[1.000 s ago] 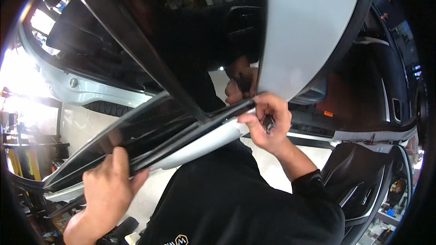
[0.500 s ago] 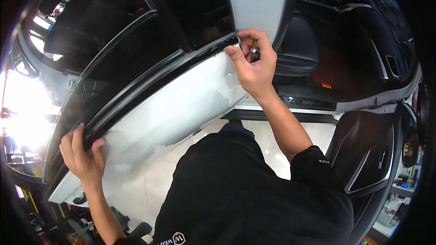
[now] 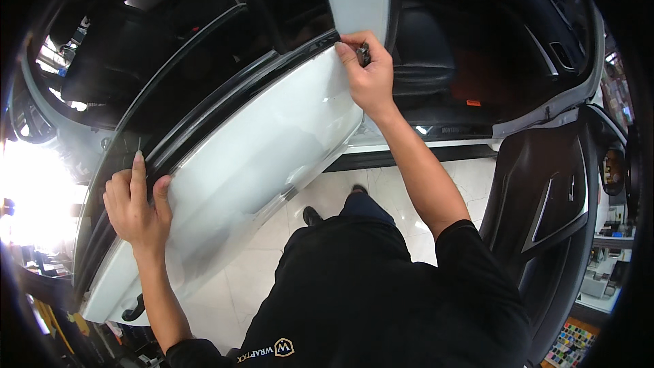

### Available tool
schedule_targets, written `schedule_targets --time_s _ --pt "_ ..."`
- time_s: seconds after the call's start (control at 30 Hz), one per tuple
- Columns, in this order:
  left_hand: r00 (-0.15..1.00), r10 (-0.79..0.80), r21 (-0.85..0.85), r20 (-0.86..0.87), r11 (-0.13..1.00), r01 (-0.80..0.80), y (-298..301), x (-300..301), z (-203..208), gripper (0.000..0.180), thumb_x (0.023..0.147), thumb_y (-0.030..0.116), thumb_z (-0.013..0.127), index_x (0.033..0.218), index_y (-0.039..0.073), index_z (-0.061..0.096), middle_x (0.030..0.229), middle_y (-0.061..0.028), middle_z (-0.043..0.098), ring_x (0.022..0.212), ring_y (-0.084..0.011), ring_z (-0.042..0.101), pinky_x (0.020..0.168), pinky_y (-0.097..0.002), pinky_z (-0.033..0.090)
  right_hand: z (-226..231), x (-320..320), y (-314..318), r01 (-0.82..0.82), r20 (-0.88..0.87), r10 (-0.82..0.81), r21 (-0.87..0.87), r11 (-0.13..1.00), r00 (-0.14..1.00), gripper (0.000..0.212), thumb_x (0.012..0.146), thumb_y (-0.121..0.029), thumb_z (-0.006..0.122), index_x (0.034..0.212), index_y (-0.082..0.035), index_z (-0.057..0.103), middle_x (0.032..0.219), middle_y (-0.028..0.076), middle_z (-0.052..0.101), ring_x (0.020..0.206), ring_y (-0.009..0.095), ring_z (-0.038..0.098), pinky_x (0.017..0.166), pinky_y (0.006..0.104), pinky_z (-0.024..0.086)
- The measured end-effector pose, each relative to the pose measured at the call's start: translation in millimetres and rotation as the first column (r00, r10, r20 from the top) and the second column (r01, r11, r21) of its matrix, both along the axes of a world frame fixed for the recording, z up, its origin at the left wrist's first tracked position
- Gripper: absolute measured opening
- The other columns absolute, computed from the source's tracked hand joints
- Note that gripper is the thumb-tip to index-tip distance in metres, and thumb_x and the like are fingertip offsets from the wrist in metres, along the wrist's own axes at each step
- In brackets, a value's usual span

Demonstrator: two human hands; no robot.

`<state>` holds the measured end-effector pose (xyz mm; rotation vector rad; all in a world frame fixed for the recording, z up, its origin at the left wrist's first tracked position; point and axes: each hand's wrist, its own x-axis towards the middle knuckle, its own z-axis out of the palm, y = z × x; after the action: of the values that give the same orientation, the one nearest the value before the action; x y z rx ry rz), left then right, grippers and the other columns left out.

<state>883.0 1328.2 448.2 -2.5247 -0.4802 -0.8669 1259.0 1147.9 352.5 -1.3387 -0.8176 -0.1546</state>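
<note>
Right hand (image 3: 372, 82) is pinching the black trim (image 3: 235, 100) at its far right end; left hand (image 3: 138, 212) is spanning it near left, hold unclear; even support is probably limiting bending

Dark seat (image 3: 424, 44) is sitting at upper right, orange tag (image 3: 473, 103) showing near it. Dark-lined door (image 3: 535, 177) is standing open at right, multicoloured grid (image 3: 570, 345) showing beyond it. Tiled floor (image 3: 228, 286) is reflecting light.

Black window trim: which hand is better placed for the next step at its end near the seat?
Right hand, probably: it touches that trim end, though holding a small dark object; the left hand is farther along.
</note>
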Motion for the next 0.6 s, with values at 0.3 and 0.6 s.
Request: schedule_targets --time_s 0.3,0.6 --pt "1.000 0.020 -0.004 0.017 1.000 -0.020 -10.9 7.7 24.0 0.059 0.080 0.029 0.088 0.131 0.007 0.071 0.096 -0.0089 0.063 0.083 -0.0271 0.059 0.075 -0.0396 0.048 11.9 11.9 -10.1 0.014 0.177 0.003 -0.095 0.995 0.984 0.015 0.096 -0.009 0.073 0.106 0.002 0.075 0.092 0.009 0.072 0.082 0.013 0.064 0.074 0.0275 0.050" --pt "0.980 0.144 0.093 0.139 0.983 -0.158 -21.9 8.9 9.0 0.058 0.081 0.036 0.088 0.133 0.015 0.073 0.116 -0.0109 0.062 0.110 -0.0293 0.058 0.095 -0.0396 0.047 7.5 16.5 -19.6 -0.125 0.017 0.127 -0.117 0.985 0.992 0.012 0.092 -0.005 0.072 0.103 0.000 0.075 0.092 0.012 0.072 0.075 0.022 0.067 0.068 0.0323 0.051"
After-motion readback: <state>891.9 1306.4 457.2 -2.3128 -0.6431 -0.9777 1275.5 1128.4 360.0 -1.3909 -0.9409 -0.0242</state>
